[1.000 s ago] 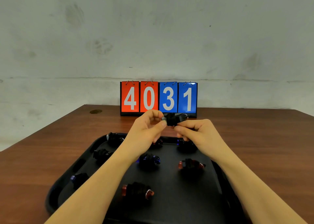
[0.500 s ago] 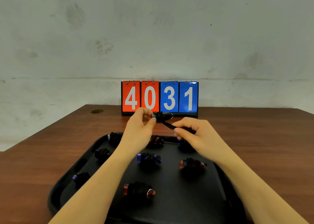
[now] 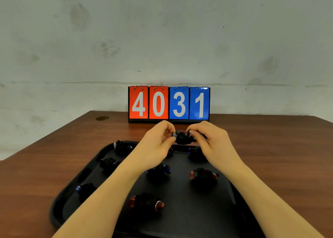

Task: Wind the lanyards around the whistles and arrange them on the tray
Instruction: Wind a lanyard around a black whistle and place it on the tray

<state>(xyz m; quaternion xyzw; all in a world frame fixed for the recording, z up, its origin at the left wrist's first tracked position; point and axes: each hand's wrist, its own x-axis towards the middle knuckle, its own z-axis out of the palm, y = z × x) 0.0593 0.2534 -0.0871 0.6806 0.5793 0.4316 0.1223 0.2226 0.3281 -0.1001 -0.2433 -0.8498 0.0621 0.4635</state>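
- A flip scoreboard [image 3: 169, 103] stands at the far edge of the brown tabletop [image 3: 279, 147], against a pale wall [image 3: 162, 35], and the two hands are raised just in front of its base.
- A small round dark cap [image 3: 102, 118] sits in the tabletop near its far left corner.
- The left hand [image 3: 155, 147] pinches one end of a whistle [image 3: 182, 138] between thumb and curled fingers; the right hand [image 3: 214, 144] has its fingers curled on the other end, where the black lanyard is wound round it.
- The whistle is held in the air above the far rim of the black tray [image 3: 59, 207], between the tray and the scoreboard.
- The forearms cross over the tray and hide part of its middle.
- The tray holds wound whistles set apart from one another: a red one [image 3: 146, 201] near the front, another red one [image 3: 203, 174] to the right, blue ones at centre [image 3: 159, 170] and left [image 3: 85, 189], and darker bundles along the far side.
- The scoreboard reads 4 0 on red cards and 3 1 on blue cards, in white digits.
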